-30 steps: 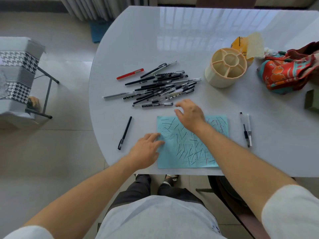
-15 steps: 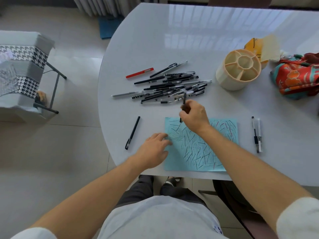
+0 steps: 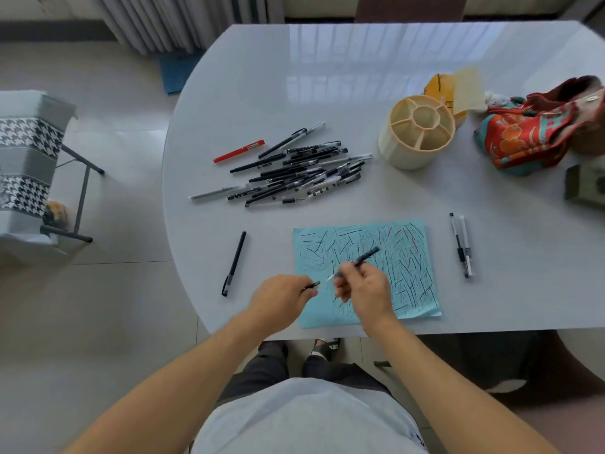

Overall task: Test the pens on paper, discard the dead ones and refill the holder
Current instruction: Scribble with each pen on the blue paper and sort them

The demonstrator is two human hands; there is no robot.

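Head view: right hand (image 3: 365, 290) grips pen (image 3: 366, 255); left hand (image 3: 278, 298) pinches cap (image 3: 315, 285).

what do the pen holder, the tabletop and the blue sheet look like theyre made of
Pen holder: probably matte cream plastic; fine ribbed walls, thin moulded dividers, no gloss.
Tabletop: hard glossy white surface, maybe glass or lacquer; it mirrors the window sharply.
Blue sheet: thin matte paper; it lies flat, takes ink strokes, and one near corner curls slightly.
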